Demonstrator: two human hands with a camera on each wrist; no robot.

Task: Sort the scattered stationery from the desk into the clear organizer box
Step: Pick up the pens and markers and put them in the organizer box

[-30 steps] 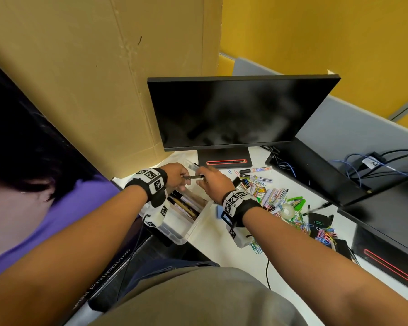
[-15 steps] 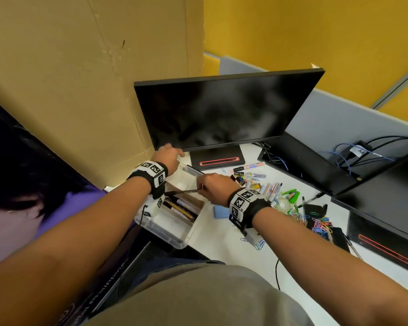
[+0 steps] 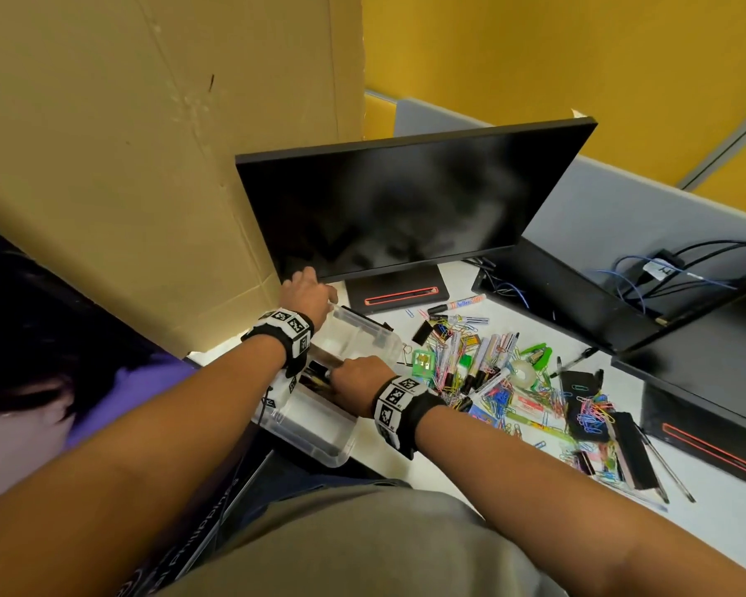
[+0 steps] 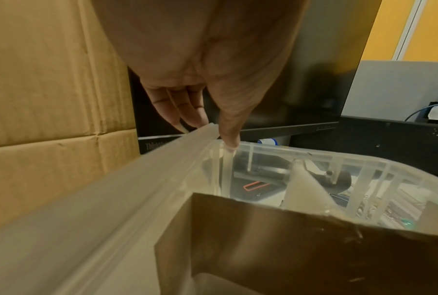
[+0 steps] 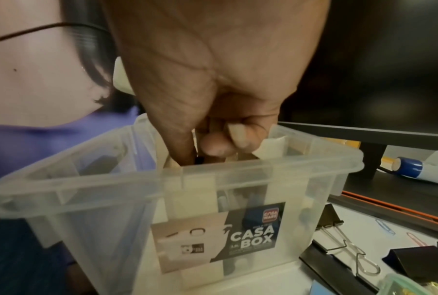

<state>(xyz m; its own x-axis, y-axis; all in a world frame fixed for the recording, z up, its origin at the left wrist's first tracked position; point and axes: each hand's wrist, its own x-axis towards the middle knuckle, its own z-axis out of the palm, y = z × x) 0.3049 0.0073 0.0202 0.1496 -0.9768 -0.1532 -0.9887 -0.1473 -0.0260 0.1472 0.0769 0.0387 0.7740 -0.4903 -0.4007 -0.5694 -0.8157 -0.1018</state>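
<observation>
Your right hand (image 3: 356, 377) is down inside the clear organizer box (image 3: 319, 441), thumb and fingers curled together in a grip on what looks like a dark pen (image 3: 319, 372); only a dark tip shows between the fingers (image 5: 213, 147) in the right wrist view, so you cannot tell how much of it is seated. Your left hand (image 3: 306, 290) steadies the far corner of the box, thumb inside the rim and straight fingers (image 4: 187, 111) outside it.

The box sits at the near left corner of the table (image 3: 707, 510), and its near end seems to reach the edge. Press down hard while seating the pen and the box could tip or slide toward your lap, with the left hand bracing the far end only. Letting go early could leave the pen propped across a cardboard divider (image 4: 301, 239) instead of lying in its compartment.

The head view alone shows what remains: paper clips (image 3: 591, 411), markers (image 3: 487, 355), a tape roll (image 3: 524, 372) and binder clips (image 3: 421, 331) heaped well to the right of the box. The right wrist view adds the "CASA BOX" label (image 5: 220, 233) and pens standing behind it. The left wrist view shows the thumb-and-finger hold on the rim, hidden from above.
</observation>
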